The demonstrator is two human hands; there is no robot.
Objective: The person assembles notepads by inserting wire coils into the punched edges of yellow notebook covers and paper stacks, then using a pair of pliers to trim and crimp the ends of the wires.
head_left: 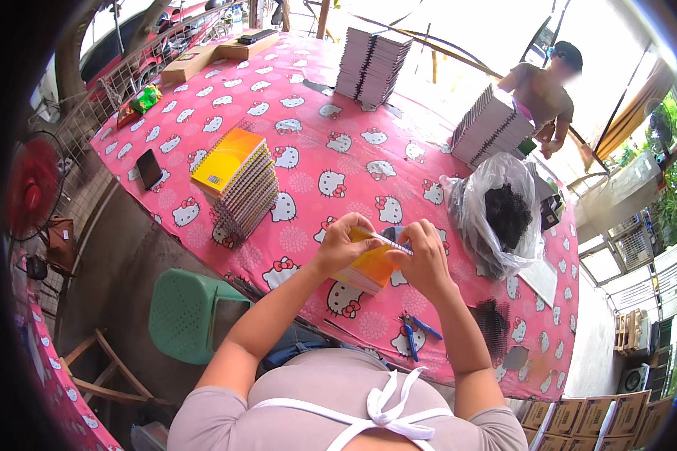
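Both of my hands grip a yellow-orange notebook (365, 272) by its far edge, above the near part of the table. My left hand (344, 246) pinches that edge at its left end. On the other end, the fingers of my right hand (426, 257) are closed. A row of holes or coil loops runs along the edge between them; which it is, I cannot tell. Blue-handled pliers (411, 337) lie below my right hand. Beside my right forearm is a patch of black binding coils (491, 325).
A stack of yellow spiral notebooks (237, 180) stands left on the pink cat-print tablecloth (308, 203), near a phone (149, 168). A plastic bag (459, 199) holds black coils at right. Tall notebook stacks (372, 64) stand farther off. Another person (553, 90) is at the far right.
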